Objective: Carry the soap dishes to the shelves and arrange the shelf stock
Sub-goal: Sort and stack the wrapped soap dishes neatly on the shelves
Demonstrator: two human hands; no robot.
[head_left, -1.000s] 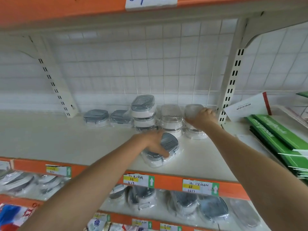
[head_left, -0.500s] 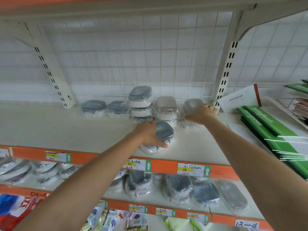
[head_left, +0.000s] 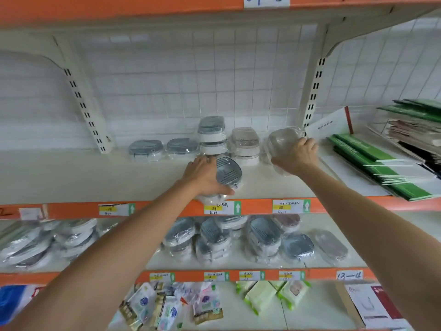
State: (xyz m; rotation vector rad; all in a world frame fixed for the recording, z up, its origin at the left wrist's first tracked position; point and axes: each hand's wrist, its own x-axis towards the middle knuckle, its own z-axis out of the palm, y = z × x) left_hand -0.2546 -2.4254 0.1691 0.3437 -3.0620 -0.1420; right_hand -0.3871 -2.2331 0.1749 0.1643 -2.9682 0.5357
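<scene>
While both arms are stretched toward a white store shelf (head_left: 59, 177) with an orange front edge, a grey-lidded soap dish (head_left: 228, 174) near that edge is gripped by the left hand (head_left: 202, 175), fingers curled over its left side. A clear wrapped soap dish (head_left: 280, 139), farther back and to the right, is clasped by the right hand (head_left: 297, 155). More wrapped soap dishes (head_left: 211, 136) are stacked along the far wall between the hands, and green booklets (head_left: 372, 161) are piled at the right.

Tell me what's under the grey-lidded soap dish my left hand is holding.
More wrapped dishes: the grey-lidded soap dish tops a short stack at the shelf edge. The left hand covers most of the stack, so how many cannot be told.
</scene>
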